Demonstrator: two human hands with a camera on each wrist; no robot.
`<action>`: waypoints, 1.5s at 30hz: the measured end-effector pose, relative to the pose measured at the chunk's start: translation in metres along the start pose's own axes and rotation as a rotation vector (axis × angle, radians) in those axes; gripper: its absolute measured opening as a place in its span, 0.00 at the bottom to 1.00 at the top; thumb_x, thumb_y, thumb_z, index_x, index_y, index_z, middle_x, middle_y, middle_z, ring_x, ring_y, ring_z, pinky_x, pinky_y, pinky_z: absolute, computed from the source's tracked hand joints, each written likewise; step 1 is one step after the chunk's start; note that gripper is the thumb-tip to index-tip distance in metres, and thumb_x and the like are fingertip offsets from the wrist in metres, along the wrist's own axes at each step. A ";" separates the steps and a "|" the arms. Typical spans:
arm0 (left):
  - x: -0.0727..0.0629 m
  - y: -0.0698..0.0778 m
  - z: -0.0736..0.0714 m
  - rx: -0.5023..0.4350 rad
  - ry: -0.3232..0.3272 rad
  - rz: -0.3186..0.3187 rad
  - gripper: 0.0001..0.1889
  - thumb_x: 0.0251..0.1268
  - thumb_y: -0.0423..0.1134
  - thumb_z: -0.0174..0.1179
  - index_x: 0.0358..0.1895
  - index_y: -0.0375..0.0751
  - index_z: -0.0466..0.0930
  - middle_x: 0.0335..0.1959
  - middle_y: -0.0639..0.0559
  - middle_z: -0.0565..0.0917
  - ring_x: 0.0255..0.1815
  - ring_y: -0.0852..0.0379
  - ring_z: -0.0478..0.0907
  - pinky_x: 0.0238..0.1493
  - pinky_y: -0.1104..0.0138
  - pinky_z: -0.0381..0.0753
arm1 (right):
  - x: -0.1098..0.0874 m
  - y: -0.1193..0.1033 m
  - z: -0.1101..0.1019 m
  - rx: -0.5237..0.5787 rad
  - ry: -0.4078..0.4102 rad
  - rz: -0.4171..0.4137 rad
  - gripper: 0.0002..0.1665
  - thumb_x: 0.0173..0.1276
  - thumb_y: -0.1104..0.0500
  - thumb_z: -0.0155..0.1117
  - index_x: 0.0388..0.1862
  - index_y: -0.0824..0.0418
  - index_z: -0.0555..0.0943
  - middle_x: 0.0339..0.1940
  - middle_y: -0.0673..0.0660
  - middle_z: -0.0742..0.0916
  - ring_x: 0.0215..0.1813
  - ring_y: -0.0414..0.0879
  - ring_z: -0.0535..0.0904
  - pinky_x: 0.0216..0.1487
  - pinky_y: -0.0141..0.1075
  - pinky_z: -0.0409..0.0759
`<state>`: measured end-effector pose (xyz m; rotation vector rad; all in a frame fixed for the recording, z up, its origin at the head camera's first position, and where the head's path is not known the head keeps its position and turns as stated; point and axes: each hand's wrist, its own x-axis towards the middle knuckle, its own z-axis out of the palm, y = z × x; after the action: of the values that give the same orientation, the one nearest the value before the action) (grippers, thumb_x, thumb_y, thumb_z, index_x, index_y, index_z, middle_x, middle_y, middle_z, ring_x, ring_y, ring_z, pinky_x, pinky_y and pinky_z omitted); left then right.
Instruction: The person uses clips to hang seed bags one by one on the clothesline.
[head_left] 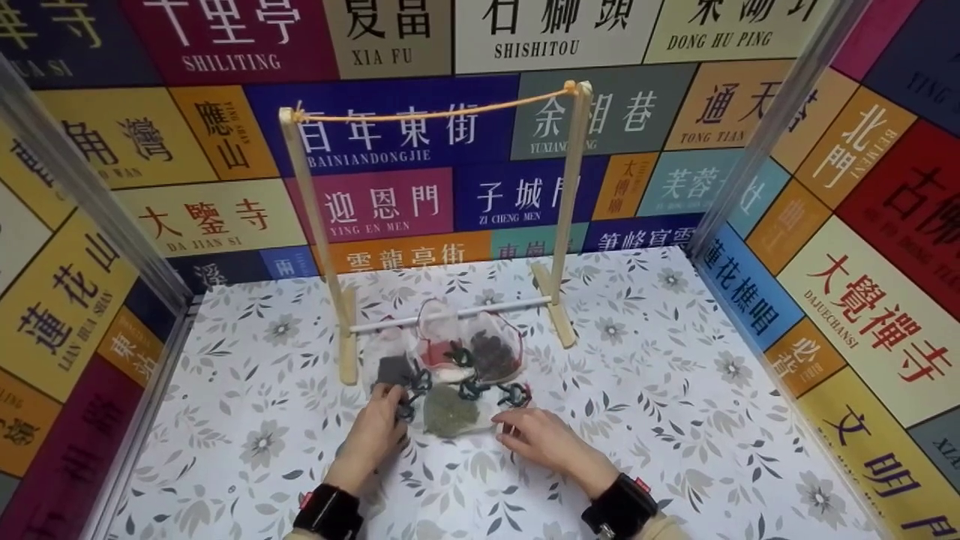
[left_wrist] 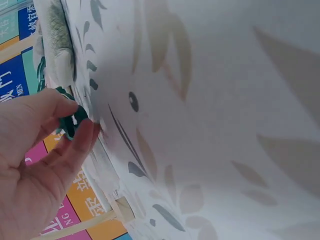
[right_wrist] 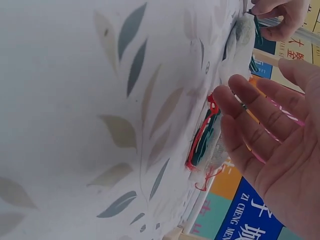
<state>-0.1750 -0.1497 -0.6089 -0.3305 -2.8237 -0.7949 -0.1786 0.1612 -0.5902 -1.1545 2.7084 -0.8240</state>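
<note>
Pinching a green clip (left_wrist: 68, 124), long axis unclear, left hand (head_left: 380, 424) sits apart from relaxed right hand (head_left: 538, 436).

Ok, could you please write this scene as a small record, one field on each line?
Left hand: this hand pinches a dark green clip-like piece
Right hand: this hand, fingers relaxed, is beside the olive-filled pouch; contact unclear
Other pouches: pale and sheer, grouped behind the olive-filled one
Stand: wooden posts, orange cord at top, white rod low
Surface: leaf-patterned cover
</note>
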 end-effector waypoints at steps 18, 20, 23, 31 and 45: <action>0.022 0.066 -0.013 -0.338 -0.041 0.128 0.29 0.52 0.34 0.74 0.60 0.43 0.77 0.56 0.43 0.82 0.54 0.47 0.82 0.55 0.56 0.84 | 0.014 -0.023 -0.024 0.209 0.136 0.037 0.35 0.74 0.53 0.61 0.75 0.63 0.65 0.54 0.62 0.84 0.46 0.51 0.84 0.45 0.36 0.85; 0.024 0.074 -0.012 -0.308 -0.037 0.163 0.27 0.51 0.35 0.75 0.57 0.42 0.79 0.57 0.44 0.82 0.55 0.47 0.82 0.57 0.55 0.82 | 0.016 -0.025 -0.029 0.218 0.150 0.026 0.37 0.74 0.53 0.62 0.76 0.62 0.64 0.57 0.63 0.82 0.48 0.52 0.83 0.45 0.37 0.85; 0.026 0.084 -0.010 -0.289 -0.053 0.174 0.25 0.52 0.37 0.75 0.55 0.43 0.81 0.55 0.45 0.84 0.55 0.47 0.82 0.58 0.54 0.81 | 0.018 -0.026 -0.033 0.197 0.162 0.014 0.36 0.73 0.53 0.63 0.75 0.61 0.66 0.61 0.61 0.81 0.50 0.51 0.83 0.47 0.40 0.85; 0.026 0.096 -0.004 -0.316 -0.113 0.142 0.25 0.52 0.40 0.75 0.56 0.44 0.81 0.52 0.47 0.86 0.50 0.51 0.85 0.57 0.58 0.81 | 0.018 -0.022 -0.042 0.151 0.206 -0.018 0.25 0.69 0.55 0.67 0.62 0.61 0.77 0.56 0.56 0.84 0.47 0.52 0.83 0.47 0.41 0.84; 0.022 0.097 0.003 -0.280 -0.110 0.169 0.29 0.54 0.38 0.73 0.61 0.40 0.76 0.56 0.43 0.83 0.57 0.46 0.80 0.62 0.52 0.79 | 0.011 -0.011 -0.046 0.044 0.252 0.003 0.18 0.66 0.59 0.68 0.54 0.63 0.80 0.49 0.57 0.86 0.45 0.49 0.84 0.48 0.41 0.83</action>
<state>-0.1710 -0.0638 -0.5590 -0.6635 -2.7340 -1.1664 -0.1917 0.1674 -0.5442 -1.1050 2.8698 -1.0917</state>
